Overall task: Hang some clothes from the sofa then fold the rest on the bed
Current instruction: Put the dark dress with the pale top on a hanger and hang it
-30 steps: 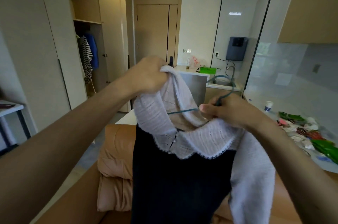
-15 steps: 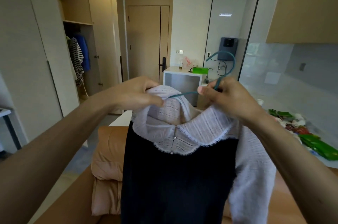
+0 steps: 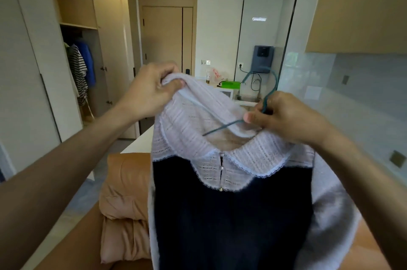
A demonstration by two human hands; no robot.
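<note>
A person is holding a dark top [image 3: 231, 221] with a white knit collar up at chest height, in front of a tan sofa [image 3: 127, 172] whose cushions are showing just behind and to the left of the cloth. The left hand [image 3: 152, 91] is pinching the raised shoulder edge of the collar, fingers curled tight over the knit. The right hand [image 3: 284, 115] is gripping a teal wire hanger [image 3: 222, 128] at the base of its hook, fingers wrapped round the wire and the thumb lying along it; the hook is standing up above the knuckles, while one arm of the hanger is slanting down into the neck opening. The top's dark body is hanging straight down, with pale sleeves trailing at both sides. At the far left, a striped shirt [image 3: 77, 67] and a blue garment [image 3: 89, 60] are hanging in an open wardrobe [image 3: 72, 5]. A dark wall unit [image 3: 263, 58] is sitting above a counter bearing a green box [image 3: 230, 84].
</note>
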